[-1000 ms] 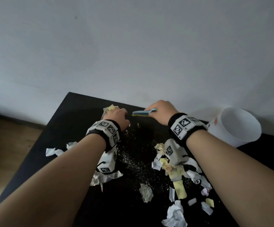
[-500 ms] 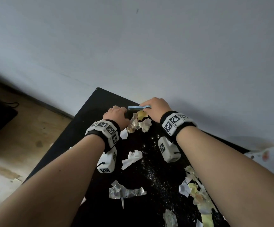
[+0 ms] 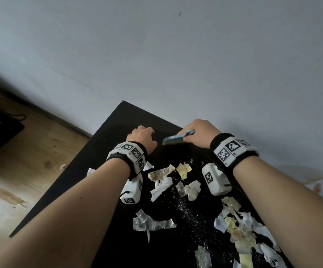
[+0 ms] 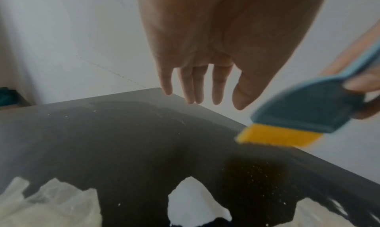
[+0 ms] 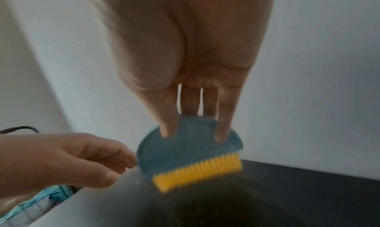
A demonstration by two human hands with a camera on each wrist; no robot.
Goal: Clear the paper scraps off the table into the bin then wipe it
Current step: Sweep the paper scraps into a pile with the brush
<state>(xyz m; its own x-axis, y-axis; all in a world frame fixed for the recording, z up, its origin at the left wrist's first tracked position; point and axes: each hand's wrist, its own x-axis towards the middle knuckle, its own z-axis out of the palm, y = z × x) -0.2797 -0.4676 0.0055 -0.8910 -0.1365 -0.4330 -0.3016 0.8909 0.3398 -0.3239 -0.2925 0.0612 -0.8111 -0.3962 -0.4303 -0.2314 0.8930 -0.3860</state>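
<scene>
Paper scraps (image 3: 184, 187) lie scattered mid-worktop (image 3: 102, 144), near side of both hands. Right hand (image 3: 199, 135) pinches a small brush (image 3: 177, 139); left hand (image 3: 142, 137) empty, fingers loose. Scraps look light, flimsy, some damp: likely best swept, not pinched.
</scene>
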